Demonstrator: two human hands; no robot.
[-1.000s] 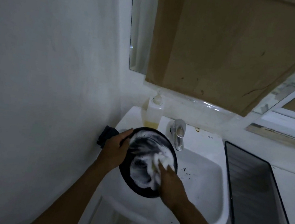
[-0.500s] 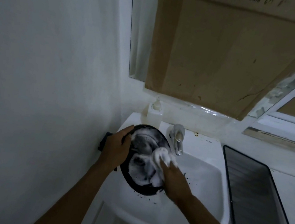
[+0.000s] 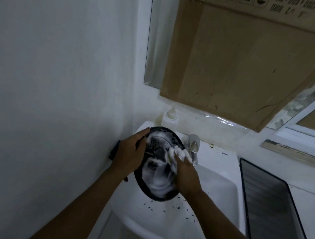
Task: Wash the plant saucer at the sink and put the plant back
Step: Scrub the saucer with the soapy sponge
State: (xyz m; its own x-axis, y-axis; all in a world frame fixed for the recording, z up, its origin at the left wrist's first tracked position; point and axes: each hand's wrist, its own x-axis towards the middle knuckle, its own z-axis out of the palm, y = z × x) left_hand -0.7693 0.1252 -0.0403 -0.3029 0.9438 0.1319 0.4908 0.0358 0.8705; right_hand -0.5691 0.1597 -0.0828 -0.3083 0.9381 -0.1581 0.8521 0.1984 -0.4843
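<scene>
- The saucer point(image 3: 155, 171) is up off the sink point(image 3: 215, 190), tilted on edge above the left part of the basin, its inner face turned towards me and streaked with white foam.
- My left hand point(image 3: 130, 153) grips its left rim, thumb hooked over the upper edge. The fingers go behind and I cannot see them.
- My right hand point(image 3: 185, 174) presses against the inner face with fairly straight fingers point(image 3: 181, 154) coated in suds. Whether a sponge or cloth sits under them I cannot tell.
- I judge the saucer light and stiff, probably plastic, though the dim light leaves the material uncertain. It should take firm rubbing without bending much.
- With soap all over it, I expect it to be slippery. The rim is the sensible place to hold, pinched front and back, kept low over the basin in case it slides out.
- Dark specks point(image 3: 181, 206), likely soil, dot the basin below the saucer.
- No water stream shows at the tap point(image 3: 192, 144), but I cannot be sure it is off.
- The plant is nowhere in view, nor the spot it goes back to.
- A dark object point(image 3: 115, 150) by the wall is mostly hidden behind my left hand. I cannot say what it is.
- A soap dispenser point(image 3: 171, 114) stands at the back corner, and a dark tray point(image 3: 273, 212) lies on the tabletop to the right, cut off at the frame's edge.
</scene>
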